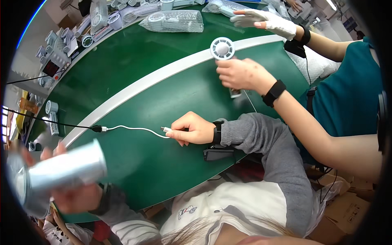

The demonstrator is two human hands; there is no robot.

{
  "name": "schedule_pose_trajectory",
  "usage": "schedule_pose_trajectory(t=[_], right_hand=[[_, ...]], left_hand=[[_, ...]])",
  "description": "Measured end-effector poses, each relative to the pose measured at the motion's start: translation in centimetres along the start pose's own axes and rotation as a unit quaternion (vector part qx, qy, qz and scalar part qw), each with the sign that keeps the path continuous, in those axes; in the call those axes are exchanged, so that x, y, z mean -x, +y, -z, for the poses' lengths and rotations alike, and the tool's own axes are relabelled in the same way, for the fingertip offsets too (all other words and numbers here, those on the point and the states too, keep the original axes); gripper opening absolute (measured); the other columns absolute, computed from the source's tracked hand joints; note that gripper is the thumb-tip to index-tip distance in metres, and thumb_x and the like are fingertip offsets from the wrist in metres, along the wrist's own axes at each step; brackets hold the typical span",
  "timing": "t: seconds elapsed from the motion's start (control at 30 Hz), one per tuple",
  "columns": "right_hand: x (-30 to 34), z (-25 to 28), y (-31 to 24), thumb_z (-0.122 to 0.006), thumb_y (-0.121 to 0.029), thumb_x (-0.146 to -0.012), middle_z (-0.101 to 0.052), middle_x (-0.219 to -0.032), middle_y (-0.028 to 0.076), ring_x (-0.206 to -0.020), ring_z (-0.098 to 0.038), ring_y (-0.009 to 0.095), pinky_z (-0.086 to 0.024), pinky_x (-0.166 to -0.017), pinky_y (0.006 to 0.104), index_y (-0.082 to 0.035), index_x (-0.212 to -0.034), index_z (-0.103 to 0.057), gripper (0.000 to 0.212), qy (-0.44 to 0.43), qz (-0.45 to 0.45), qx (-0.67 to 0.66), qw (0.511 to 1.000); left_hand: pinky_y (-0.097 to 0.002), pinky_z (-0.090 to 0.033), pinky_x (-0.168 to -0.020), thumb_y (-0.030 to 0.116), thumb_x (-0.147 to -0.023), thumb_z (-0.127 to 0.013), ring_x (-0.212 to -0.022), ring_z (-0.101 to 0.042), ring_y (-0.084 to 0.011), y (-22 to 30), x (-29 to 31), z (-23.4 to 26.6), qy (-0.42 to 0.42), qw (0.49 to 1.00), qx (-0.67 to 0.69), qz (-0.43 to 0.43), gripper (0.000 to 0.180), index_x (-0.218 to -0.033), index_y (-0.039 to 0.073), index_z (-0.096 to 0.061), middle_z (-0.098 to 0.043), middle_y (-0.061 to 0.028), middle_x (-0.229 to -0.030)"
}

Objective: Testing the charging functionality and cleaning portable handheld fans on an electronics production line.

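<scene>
Over a glossy green tabletop [134, 175], the right hand [194, 128] at centre pinches the small plug [167, 129] of a thin white cable [122, 126]; toward eight o'clock, the left hand's [79, 198] fingers curl around a blurred, silvery-white cylindrical device [67, 166].

The left hand [79, 198] grips a pale cylindrical device [67, 167], blurred near the rim of the view. The right hand [192, 128] pinches a white USB cable [141, 128] by its plug above the green counter [134, 163]; its other end joins a black cable [61, 121]. A black case [218, 154] lies near the right wrist. Farther right, a co-worker's bare hand [245, 75] holds a handheld fan [222, 48] upright, while the co-worker's gloved hand [273, 24] reaches over bubble-wrap bags [220, 8] at the back.
</scene>
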State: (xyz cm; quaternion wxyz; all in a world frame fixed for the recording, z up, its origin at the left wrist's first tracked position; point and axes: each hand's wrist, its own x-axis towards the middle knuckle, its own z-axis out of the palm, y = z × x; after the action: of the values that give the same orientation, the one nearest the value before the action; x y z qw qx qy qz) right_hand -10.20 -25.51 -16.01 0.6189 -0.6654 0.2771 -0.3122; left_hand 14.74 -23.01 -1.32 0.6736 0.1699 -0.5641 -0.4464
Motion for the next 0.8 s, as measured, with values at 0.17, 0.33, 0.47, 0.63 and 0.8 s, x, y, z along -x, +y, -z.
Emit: schedule_pose_trajectory(t=[0.17, 0.33, 0.47, 0.63, 0.8], right_hand=[[0.1, -0.2, 0.3, -0.049, -0.025, -0.089, -0.053, -0.049, 0.002, -0.043, -0.049, 0.007, -0.036, -0.041, 0.0215, -0.003, -0.058, -0.054, 0.039, -0.003, -0.028, -0.012, 1.0], [0.4, -0.1, 0.2, -0.049, -0.027, -0.089, -0.053, -0.049, 0.002, -0.043, -0.049, 0.007, -0.036, -0.04, 0.0214, -0.003, -0.058, -0.054, 0.04, -0.004, -0.038, -0.01, 0.999], [0.5, 0.0, 0.4, -0.049, -0.027, -0.089, -0.053, -0.049, 0.002, -0.043, -0.049, 0.007, -0.036, -0.04, 0.0212, -0.003, -0.059, -0.054, 0.04, 0.013, -0.037, -0.012, 0.999], [0.3, -0.3, 0.7, -0.049, -0.027, -0.089, -0.053, -0.049, 0.002, -0.043, -0.05, 0.008, -0.038, -0.041, 0.022, -0.002, -0.059, -0.054, 0.039, 0.003, -0.027, -0.03, 0.999], [1.1, -1.2, 0.8, -0.05, -0.024, -0.088, -0.053, -0.049, 0.003, -0.043, -0.051, 0.009, -0.038, -0.042, 0.0235, -0.001, -0.059, -0.053, 0.037, -0.115, -0.008, -0.033, 0.993]], left_hand=[[-0.0425, -0.054, -0.068, 0.022, -0.084, -0.052, -0.088, -0.058, -0.0337, 5.6, 2.0, 1.3, -0.167, 0.934, 0.278, 0.15, 0.061, -0.13, -0.003, -0.022, -0.054, -0.0162, -0.098], [-0.0467, -0.053, -0.072, 0.012, -0.086, -0.049, -0.094, -0.058, -0.0281, 10.0, 3.6, 4.1, -0.2, 0.953, -0.007, 0.226, 0.058, -0.132, 0.001, -0.016, -0.05, -0.0268, -0.104], [-0.0457, -0.053, -0.072, 0.01, -0.085, -0.049, -0.094, -0.058, -0.0293, 8.0, 3.6, 4.8, -0.224, 0.965, 0.046, 0.131, 0.06, -0.133, 0.004, -0.015, -0.048, -0.0267, -0.108], [-0.0422, -0.052, -0.074, 0.005, -0.082, -0.052, -0.09, -0.058, -0.0309, -1.3, 3.9, -1.0, 0.048, 0.944, -0.32, -0.065, 0.069, -0.136, 0.01, -0.009, -0.044, -0.0227, -0.114], [-0.0322, -0.05, -0.071, -0.006, -0.078, -0.052, -0.084, -0.059, -0.0249, -10.7, 0.0, -3.8, -0.001, 0.956, -0.249, 0.153, 0.078, -0.138, 0.012, -0.006, -0.049, -0.0185, -0.111]])
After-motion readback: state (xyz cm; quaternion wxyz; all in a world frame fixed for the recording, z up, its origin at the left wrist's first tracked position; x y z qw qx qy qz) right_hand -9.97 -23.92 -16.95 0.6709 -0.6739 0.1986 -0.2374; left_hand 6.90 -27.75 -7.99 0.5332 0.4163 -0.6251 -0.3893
